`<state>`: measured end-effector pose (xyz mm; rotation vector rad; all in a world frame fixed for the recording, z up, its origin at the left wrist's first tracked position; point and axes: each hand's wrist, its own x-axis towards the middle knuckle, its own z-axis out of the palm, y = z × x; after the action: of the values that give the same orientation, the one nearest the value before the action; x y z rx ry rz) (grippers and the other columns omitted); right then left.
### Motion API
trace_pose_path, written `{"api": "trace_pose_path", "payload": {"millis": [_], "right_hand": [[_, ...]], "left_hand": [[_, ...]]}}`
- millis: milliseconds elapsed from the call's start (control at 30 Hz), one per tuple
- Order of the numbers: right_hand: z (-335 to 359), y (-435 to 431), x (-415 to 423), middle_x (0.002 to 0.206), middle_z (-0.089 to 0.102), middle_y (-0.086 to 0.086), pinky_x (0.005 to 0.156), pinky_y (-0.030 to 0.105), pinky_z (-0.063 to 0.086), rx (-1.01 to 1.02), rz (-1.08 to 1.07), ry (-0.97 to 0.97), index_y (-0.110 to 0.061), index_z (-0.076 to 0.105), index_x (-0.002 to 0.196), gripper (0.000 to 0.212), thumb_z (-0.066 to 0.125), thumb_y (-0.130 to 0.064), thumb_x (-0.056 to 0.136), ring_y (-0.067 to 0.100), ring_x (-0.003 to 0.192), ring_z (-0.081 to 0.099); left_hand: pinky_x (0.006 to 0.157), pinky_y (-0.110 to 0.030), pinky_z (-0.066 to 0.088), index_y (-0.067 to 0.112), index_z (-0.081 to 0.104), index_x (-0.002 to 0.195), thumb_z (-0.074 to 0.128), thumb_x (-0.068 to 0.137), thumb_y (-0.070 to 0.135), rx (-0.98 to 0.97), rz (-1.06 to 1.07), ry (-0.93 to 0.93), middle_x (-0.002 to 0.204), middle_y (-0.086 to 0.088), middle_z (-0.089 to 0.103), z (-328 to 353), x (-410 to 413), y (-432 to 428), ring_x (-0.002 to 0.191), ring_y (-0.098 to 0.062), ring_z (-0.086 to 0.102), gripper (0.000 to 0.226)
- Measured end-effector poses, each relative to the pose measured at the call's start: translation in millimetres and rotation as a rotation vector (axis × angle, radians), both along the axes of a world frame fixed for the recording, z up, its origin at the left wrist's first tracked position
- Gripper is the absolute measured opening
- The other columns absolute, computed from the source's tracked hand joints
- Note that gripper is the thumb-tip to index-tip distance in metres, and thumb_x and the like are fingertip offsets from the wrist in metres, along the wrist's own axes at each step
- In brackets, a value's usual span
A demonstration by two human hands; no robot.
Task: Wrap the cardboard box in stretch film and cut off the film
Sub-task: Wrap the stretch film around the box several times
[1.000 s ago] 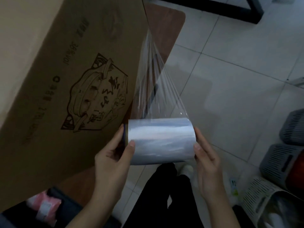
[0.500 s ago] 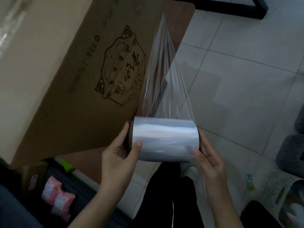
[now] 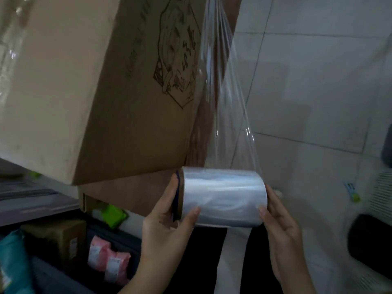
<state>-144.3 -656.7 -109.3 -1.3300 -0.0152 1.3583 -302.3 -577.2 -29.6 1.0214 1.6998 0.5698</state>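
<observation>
A large brown cardboard box (image 3: 118, 85) with a printed emblem fills the upper left, standing on a brown table (image 3: 135, 194). I hold a roll of stretch film (image 3: 222, 197) crosswise below the box's near corner. My left hand (image 3: 167, 225) grips the roll's left end, thumb over the film. My right hand (image 3: 280, 228) holds the right end, its thumb on the film. A clear sheet of film (image 3: 227, 96) runs taut from the roll up to the box's right edge.
Grey floor tiles (image 3: 318, 92) lie to the right. Plastic baskets (image 3: 379, 198) sit at the right edge. Under the table at lower left are a small carton (image 3: 57, 238), pink packets (image 3: 108, 259) and a green packet (image 3: 113, 215). My dark trouser legs (image 3: 201, 262) are below the roll.
The roll and both hands have moved toward the box's near corner, and more film has paid out. The box now appears shifted up and left in view.
</observation>
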Motion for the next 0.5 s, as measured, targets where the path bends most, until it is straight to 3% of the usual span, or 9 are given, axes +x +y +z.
{"api": "trace_pose_path", "payload": {"millis": [67, 167, 333, 500], "right_hand": [[2.3, -5.7, -22.9, 0.120, 0.071, -0.009, 0.085, 0.012, 0.050, -0.021, -0.043, 0.008, -0.017, 0.058, 0.130, 0.102, 0.089, -0.059, 0.043, 0.003, 0.112, 0.064], [6.8, -10.8, -55.4, 0.118, 0.071, -0.011, 0.083, 0.012, 0.051, -0.027, -0.072, 0.040, -0.019, 0.059, 0.128, 0.100, 0.090, -0.058, 0.041, 0.001, 0.110, 0.065], [9.7, -13.9, -106.2, 0.120, 0.070, -0.008, 0.088, 0.015, 0.052, -0.060, -0.086, 0.097, -0.023, 0.065, 0.119, 0.096, 0.092, -0.057, 0.034, 0.004, 0.110, 0.065], [6.0, -11.3, -147.0, 0.117, 0.071, -0.011, 0.081, 0.013, 0.052, -0.054, -0.128, 0.130, -0.010, 0.056, 0.133, 0.084, 0.086, -0.040, 0.060, 0.003, 0.108, 0.066]], "left_hand": [[0.093, -0.015, 0.047, 0.023, 0.055, 0.131, 0.073, 0.062, 0.018, -0.018, -0.048, 0.009, 0.109, 0.028, 0.067, 2.6, -21.6, 0.1, 0.108, 0.007, 0.061, 0.071], [0.098, -0.019, 0.045, 0.029, 0.055, 0.131, 0.074, 0.064, 0.023, -0.053, -0.090, 0.039, 0.112, 0.033, 0.065, 5.0, -53.1, -0.9, 0.114, 0.005, 0.059, 0.071], [0.087, -0.004, 0.044, 0.029, 0.057, 0.130, 0.076, 0.069, 0.016, -0.017, -0.117, 0.111, 0.119, 0.021, 0.064, 17.6, -90.1, 1.5, 0.108, 0.011, 0.058, 0.065], [0.084, -0.004, 0.045, 0.021, 0.057, 0.130, 0.073, 0.070, 0.012, 0.020, -0.166, 0.122, 0.125, 0.010, 0.064, 18.2, -123.7, 11.0, 0.111, 0.009, 0.057, 0.062]]}}
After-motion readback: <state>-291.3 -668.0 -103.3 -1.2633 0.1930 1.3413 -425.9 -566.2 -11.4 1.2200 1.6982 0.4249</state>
